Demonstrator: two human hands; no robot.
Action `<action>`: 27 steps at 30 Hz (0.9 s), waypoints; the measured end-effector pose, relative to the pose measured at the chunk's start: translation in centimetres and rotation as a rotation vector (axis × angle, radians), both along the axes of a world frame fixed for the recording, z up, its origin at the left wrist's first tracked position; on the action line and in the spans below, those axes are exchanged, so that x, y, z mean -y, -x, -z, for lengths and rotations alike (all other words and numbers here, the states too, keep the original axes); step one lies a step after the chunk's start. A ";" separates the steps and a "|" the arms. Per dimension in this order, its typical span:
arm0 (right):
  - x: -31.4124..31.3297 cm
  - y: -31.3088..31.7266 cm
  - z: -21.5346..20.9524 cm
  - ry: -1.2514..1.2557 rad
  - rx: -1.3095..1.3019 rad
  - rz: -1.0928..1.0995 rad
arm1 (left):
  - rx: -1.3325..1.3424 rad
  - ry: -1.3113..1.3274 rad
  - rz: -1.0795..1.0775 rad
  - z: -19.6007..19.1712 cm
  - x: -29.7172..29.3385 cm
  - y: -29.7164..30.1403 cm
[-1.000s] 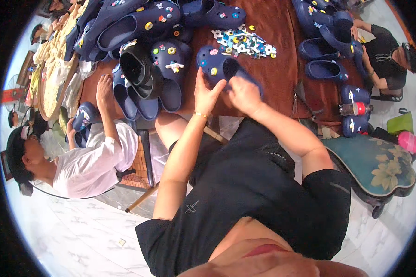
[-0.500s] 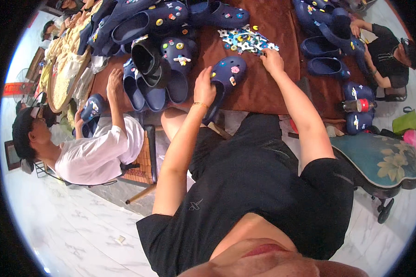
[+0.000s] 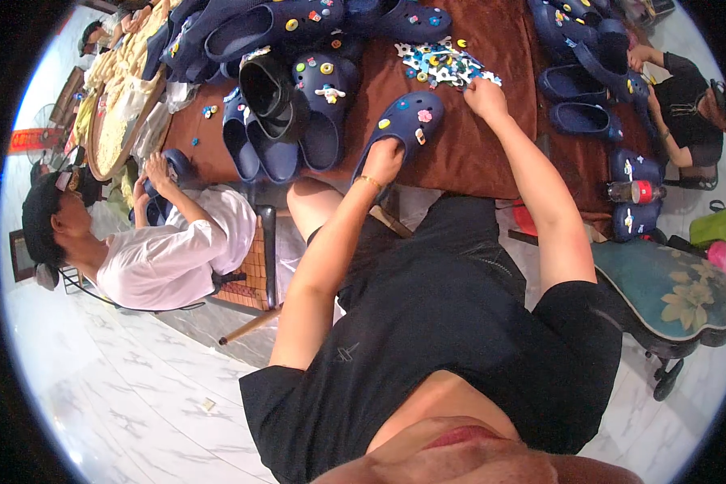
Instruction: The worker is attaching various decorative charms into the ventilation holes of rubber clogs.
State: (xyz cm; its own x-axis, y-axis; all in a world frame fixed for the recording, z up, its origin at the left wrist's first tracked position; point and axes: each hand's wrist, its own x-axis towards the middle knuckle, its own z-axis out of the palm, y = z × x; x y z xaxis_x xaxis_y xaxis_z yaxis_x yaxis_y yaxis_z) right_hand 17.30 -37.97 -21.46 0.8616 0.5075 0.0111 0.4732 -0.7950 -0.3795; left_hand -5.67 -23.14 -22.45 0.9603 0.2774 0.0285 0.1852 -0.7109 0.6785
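Observation:
A navy clog (image 3: 411, 113) with several small charms on its upper lies at the table's front edge, toe pointing away from me. My left hand (image 3: 385, 160) reaches into its foot opening and holds it; the fingertips are hidden inside. Beyond the clog, to the right, is a loose pile of colourful charms (image 3: 440, 64), mostly white, blue and yellow. At the pile's near right edge is my right hand (image 3: 486, 98), its fingers drawn together. What they pinch, if anything, is too small to make out.
Navy clogs (image 3: 323, 105) are heaped at the left, with a black clog (image 3: 270, 97) among them. More clogs (image 3: 581, 117) lie right. A co-worker in white (image 3: 169, 250) sits left, another in black (image 3: 686, 105) right. A bottle (image 3: 637, 192) lies across clogs near a stool (image 3: 661, 282).
My left hand has gone from the clog's side into its opening. A yellow charm now shows on the clog. My right hand stays at the pile. The left co-worker's hand has come back to a clog.

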 end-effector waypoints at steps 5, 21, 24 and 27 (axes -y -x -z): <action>-2.6 0.7 -0.9 -0.348 -0.281 -0.167 | -0.078 0.007 -0.038 1.5 -0.3 -1.0; -8.1 0.4 -1.9 -0.067 -0.673 -0.404 | -0.199 -0.017 0.070 1.2 -0.2 -1.2; -8.2 0.2 -2.3 0.004 -0.597 -0.422 | -0.206 -0.009 0.062 1.7 -0.2 -1.1; -7.9 0.0 -2.4 0.086 -0.575 -0.438 | -0.210 0.003 0.048 1.4 0.0 -1.1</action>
